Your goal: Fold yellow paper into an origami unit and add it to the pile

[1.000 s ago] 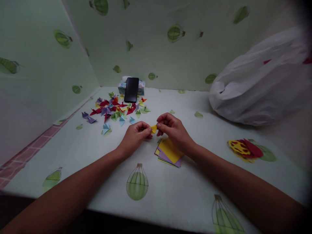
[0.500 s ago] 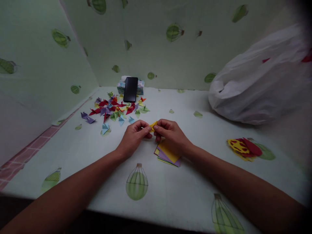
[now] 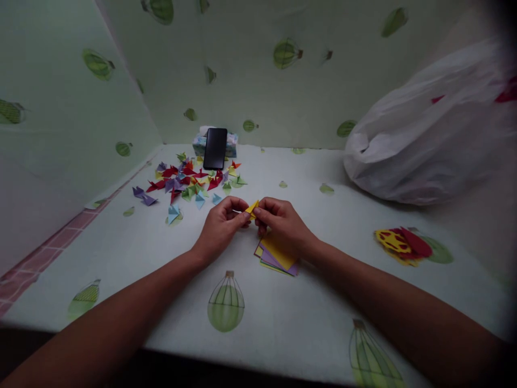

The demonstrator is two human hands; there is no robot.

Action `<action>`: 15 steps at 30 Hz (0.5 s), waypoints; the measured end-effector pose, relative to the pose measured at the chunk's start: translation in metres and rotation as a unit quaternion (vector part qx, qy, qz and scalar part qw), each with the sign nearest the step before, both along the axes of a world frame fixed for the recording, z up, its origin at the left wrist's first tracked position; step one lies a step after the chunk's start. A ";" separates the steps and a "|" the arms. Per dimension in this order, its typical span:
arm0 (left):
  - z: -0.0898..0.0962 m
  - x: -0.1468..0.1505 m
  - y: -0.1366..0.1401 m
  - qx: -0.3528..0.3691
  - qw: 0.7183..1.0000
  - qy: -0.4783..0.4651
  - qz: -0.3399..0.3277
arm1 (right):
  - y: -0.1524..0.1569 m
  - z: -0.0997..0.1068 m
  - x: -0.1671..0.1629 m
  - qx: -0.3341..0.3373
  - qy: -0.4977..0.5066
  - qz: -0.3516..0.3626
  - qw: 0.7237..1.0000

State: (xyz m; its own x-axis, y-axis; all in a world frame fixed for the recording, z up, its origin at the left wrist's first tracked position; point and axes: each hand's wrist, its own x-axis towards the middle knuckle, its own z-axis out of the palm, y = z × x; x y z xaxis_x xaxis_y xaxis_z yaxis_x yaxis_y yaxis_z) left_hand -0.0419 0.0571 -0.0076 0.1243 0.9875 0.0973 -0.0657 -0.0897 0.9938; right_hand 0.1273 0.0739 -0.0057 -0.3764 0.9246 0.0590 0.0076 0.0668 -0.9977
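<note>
A small folded yellow paper is pinched between both hands above the table. My left hand is closed on its left side, thumb on top. My right hand grips the right side between thumb and curled fingers. Beneath and beside my right hand lies a fanned stack of coloured paper squares, yellow on top with purple and green showing below; the hand hides part of it. Farther off to the left spreads a pile of folded paper cranes in red, purple, green, blue and yellow.
A black phone leans on a tissue box behind the cranes. On the right lie yellow and red cut-out paper pieces. A large white plastic bag stands at the back right. The table has a balloon-print cover.
The folded yellow paper has tilted slightly and more of it shows between the fingers. Both hands keep hold of it in nearly the same place. The view has shifted a little.
</note>
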 end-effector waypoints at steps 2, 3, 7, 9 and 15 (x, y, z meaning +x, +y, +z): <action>0.000 0.000 0.000 0.012 1.000 -0.014 0.000 | 0.000 0.000 0.000 -0.005 0.007 0.003 1.000; -0.001 0.001 0.000 0.016 1.000 -0.015 -0.002 | -0.001 0.000 0.000 -0.007 0.010 0.005 1.000; 0.000 0.000 -0.001 0.024 1.000 -0.016 0.011 | -0.002 0.002 -0.001 0.003 0.015 0.017 1.000; 0.000 0.000 -0.001 0.027 0.999 -0.018 0.025 | -0.002 0.002 -0.002 0.014 0.019 0.024 0.999; 0.002 0.001 -0.002 0.034 0.999 -0.006 0.030 | -0.003 0.003 -0.002 0.017 0.027 0.037 0.999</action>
